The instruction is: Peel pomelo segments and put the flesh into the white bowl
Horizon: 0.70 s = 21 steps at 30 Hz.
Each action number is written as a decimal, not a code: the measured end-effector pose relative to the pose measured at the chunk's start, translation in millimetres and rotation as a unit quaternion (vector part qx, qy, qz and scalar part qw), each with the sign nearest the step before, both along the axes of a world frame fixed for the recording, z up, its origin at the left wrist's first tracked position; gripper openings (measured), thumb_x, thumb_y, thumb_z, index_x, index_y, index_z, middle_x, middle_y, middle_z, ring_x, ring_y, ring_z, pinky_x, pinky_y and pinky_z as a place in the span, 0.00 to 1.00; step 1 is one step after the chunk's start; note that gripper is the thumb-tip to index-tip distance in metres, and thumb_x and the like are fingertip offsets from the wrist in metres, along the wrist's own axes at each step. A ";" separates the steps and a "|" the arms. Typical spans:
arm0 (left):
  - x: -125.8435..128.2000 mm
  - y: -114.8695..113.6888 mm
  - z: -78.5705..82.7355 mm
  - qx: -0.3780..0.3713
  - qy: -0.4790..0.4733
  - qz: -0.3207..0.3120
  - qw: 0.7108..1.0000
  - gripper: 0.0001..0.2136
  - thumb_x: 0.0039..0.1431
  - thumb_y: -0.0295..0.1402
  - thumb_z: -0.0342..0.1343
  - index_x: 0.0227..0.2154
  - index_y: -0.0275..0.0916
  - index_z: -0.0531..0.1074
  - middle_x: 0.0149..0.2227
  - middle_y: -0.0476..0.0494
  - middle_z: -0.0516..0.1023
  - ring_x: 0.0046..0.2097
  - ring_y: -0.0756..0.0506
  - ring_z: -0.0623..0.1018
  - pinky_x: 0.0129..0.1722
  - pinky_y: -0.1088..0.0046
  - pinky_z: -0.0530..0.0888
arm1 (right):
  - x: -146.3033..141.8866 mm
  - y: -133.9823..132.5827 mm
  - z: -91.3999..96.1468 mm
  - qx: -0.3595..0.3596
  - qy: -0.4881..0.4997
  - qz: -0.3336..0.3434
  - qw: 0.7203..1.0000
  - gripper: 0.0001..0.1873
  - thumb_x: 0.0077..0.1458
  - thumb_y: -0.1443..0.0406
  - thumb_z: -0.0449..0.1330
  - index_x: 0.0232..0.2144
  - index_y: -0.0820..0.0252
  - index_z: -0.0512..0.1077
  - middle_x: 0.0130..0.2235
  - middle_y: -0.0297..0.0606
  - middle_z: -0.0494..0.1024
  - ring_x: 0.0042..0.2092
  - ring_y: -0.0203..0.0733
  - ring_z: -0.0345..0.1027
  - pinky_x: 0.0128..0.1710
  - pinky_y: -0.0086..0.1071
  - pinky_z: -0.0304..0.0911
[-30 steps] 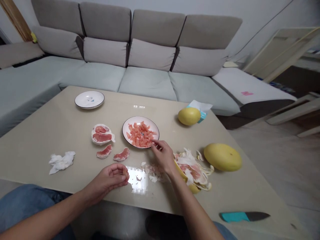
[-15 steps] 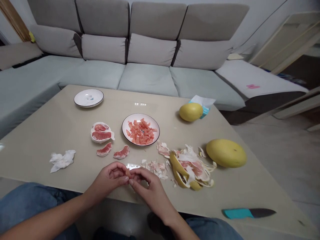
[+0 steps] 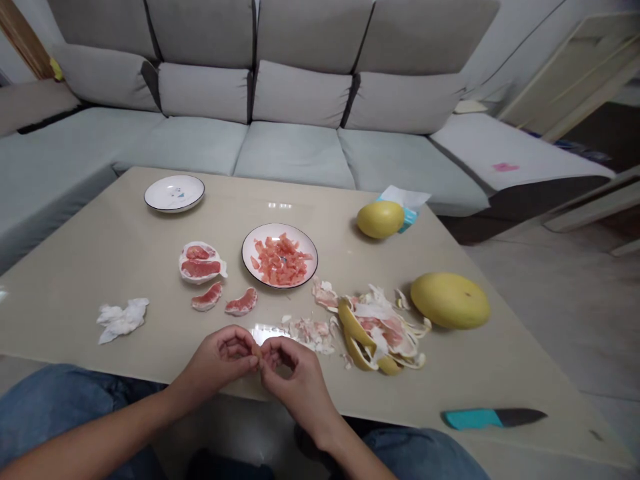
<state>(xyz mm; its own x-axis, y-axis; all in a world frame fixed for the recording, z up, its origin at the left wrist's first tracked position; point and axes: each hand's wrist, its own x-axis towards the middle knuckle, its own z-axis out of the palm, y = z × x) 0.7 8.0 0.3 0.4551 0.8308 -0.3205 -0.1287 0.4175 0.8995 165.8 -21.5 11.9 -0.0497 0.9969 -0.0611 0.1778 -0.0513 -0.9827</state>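
Near the table's front edge, my left hand and my right hand meet fingertip to fingertip. Pinched between them is a small piece of pomelo flesh, mostly covered by the fingers. Just beyond the hands lie two pomelo segments and a larger peeled pomelo chunk with red flesh in white membrane. A white plate with a dark rim holds many bits of pink pomelo flesh. Right of my hands are scraps of membrane and a heap of yellow peel.
Two whole pomelos, one nearer and one farther, stand on the right, the farther beside a tissue pack. A knife with a teal handle lies at front right. A second plate and crumpled tissue are left.
The view has tilted slightly, so the table things sit a little higher. Both hands stay together at the same place, the right fingers curled a bit differently around the small piece.
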 end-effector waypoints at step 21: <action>-6.7 8.3 10.5 -0.115 -0.025 -0.090 0.989 0.10 0.48 0.28 0.67 0.32 0.34 0.73 0.31 0.48 0.77 0.32 0.51 0.75 0.35 0.75 0.72 | 18.4 8.4 -0.3 -0.175 0.109 0.104 0.973 0.08 0.44 0.65 0.66 0.29 0.63 0.73 0.24 0.30 0.70 0.26 0.31 0.61 0.26 0.26 0.55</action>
<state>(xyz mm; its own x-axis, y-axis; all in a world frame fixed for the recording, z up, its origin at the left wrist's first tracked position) -6.1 16.3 10.7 0.6089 0.6422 -0.4656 -0.0747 0.6307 0.7724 184.2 -13.1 11.6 -0.2979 0.8842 -0.3598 0.0099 -0.3740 -0.9274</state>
